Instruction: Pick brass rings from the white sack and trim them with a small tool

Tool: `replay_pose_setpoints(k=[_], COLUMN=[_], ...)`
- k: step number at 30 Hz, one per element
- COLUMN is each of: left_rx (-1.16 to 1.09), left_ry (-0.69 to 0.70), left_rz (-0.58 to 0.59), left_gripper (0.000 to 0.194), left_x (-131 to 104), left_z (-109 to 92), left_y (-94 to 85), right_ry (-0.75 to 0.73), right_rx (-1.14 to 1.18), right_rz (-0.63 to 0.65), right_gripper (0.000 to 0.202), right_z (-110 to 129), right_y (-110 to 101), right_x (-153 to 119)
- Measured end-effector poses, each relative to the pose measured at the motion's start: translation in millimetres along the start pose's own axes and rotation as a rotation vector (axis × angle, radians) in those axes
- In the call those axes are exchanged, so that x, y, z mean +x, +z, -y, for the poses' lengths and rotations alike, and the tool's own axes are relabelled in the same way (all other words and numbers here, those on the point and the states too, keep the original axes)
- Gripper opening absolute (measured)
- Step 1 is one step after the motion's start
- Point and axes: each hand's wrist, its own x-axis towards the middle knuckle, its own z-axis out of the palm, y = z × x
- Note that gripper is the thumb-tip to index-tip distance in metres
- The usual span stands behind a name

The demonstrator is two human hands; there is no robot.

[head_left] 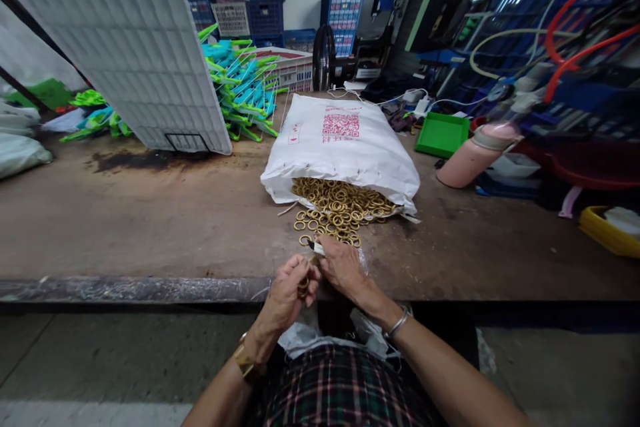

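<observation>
My left hand (294, 283), with a gold watch at its wrist, is closed around several brass-coloured rings (303, 287) near the table's front edge. Just to its right, my right hand (343, 265) grips a small tool (316, 248) with a white body and a dark tip pointing left. Beyond both hands, loose brass rings (330, 219) spill out of the open mouth of a white sack (345, 140) with red print. One loose ring lies by the tool's dark tip.
A white ribbed panel (135, 47) stands at the left, beside green and turquoise plastic parts (245, 83). To the right are a green tray (443, 135), a pink bottle (465, 161) and a yellow container (607, 233). The wooden table (125, 233) ends just before my body.
</observation>
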Motion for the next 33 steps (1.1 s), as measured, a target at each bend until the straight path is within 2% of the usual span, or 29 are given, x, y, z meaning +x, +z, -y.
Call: replay_pose_setpoints(k=[3,6,11,15,19,22,25,28,33], left_rx=[-0.091,-0.132,-0.236,-0.345,-0.408,-0.391,-0.347,-0.258,-0.046], left_ry=[0.0,0.005,-0.037,-0.068,-0.069,-0.067,-0.06,-0.037,-0.004], left_rz=[-0.082,-0.132,-0.125,-0.118,-0.176,-0.218,-0.2,-0.22,-0.284], left_gripper=[0.032,0.032,0.028,0.025,0.021,0.022,0.025,0.029,0.042], left_x=[1.3,0.1,-0.7,2.3,5.6,6.8,7.0,7.4,10.2], left_z=[-2.3,-5.9,-11.6,-12.7,-11.2,-10.7,-11.3,-10.9,-5.7], left_y=[-7.1,-13.3,-20.5,-24.4,-28.1,-30.2,-29.6,-24.7,-13.5], right_ry=[0.0,-0.004,-0.006,-0.009,0.001,-0.029,-0.074,-0.111,-0.078], right_rx=[-0.044,-0.104,-0.145,-0.148,-0.113,-0.055,0.039,0.189,0.398], right_rz=[-0.046,-0.016,0.037,0.02,-0.017,-0.041,-0.07,-0.124,-0.178], right_gripper=[0.023,0.023,0.024,0.025,0.026,0.022,0.017,0.013,0.01], right_z=[9.5,14.2,15.6,15.3,15.4,15.0,13.5,10.6,6.4], right_y=[-1.1,1.7,6.6,6.2,6.9,8.5,10.3,12.4,16.7], right_x=[10.6,21.3,29.6,31.1,32.0,30.7,26.7,20.0,5.5])
